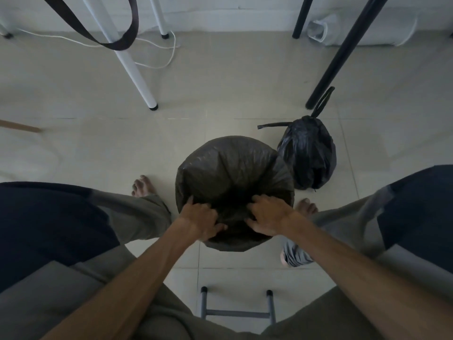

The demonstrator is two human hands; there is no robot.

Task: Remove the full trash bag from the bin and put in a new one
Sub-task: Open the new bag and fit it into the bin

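Observation:
A round bin stands on the tiled floor between my feet, wholly covered by a dark new trash bag (232,165) stretched over its top. My left hand (199,220) grips the bag's plastic at the near left rim. My right hand (268,217) grips the plastic at the near right rim. Both hands have fingers curled into the film. The bin's own walls are hidden under the bag. Just right of the bin, a tied full black trash bag (308,153) sits on the floor with its handles sticking up.
A white table leg (137,74) stands on the floor beyond the bin at left, a black leg (340,57) at right. A dark strap (115,42) hangs down at the top left. White cables lie by the wall. Grey stool legs (236,312) are under me.

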